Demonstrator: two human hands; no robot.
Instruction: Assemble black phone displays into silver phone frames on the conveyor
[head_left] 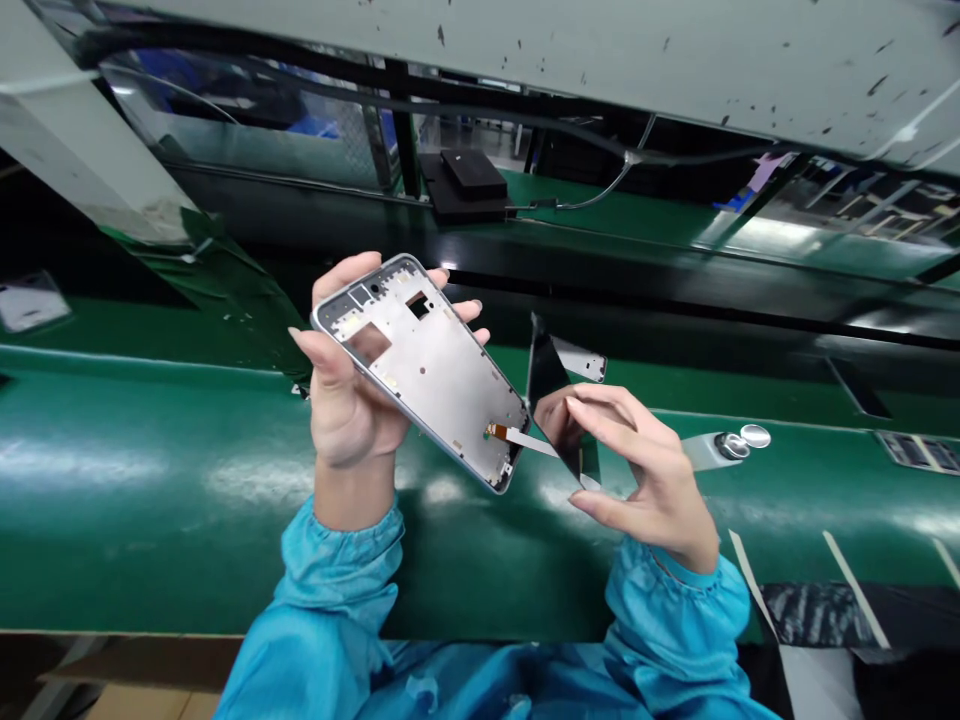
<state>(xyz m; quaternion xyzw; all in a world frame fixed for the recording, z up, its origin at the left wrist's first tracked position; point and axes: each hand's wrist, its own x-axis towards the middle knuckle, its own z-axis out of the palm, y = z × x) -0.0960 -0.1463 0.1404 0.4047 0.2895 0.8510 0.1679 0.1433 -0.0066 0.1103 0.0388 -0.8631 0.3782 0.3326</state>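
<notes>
My left hand [352,390] grips a phone frame [439,385] from its left side, thumb on the near edge and fingertips showing past the far edge. The frame is tilted, with its silvery inner face toward me and several cut-outs in it. In my right hand [645,465] is a dark, glossy phone screen [559,405], pinched between thumb and fingers and held on edge to the right of the frame. A pale flex cable [529,440] with an orange-brown end runs from the frame's lower end toward the screen and passes behind it.
Beyond the screen, another phone part [581,358] lies on the green bench [150,520]. To the right are a white bottle [712,450] with its cap flipped open, a dark strip [857,388] and a flat phone part [919,452]. A taped post [217,270] rises at left.
</notes>
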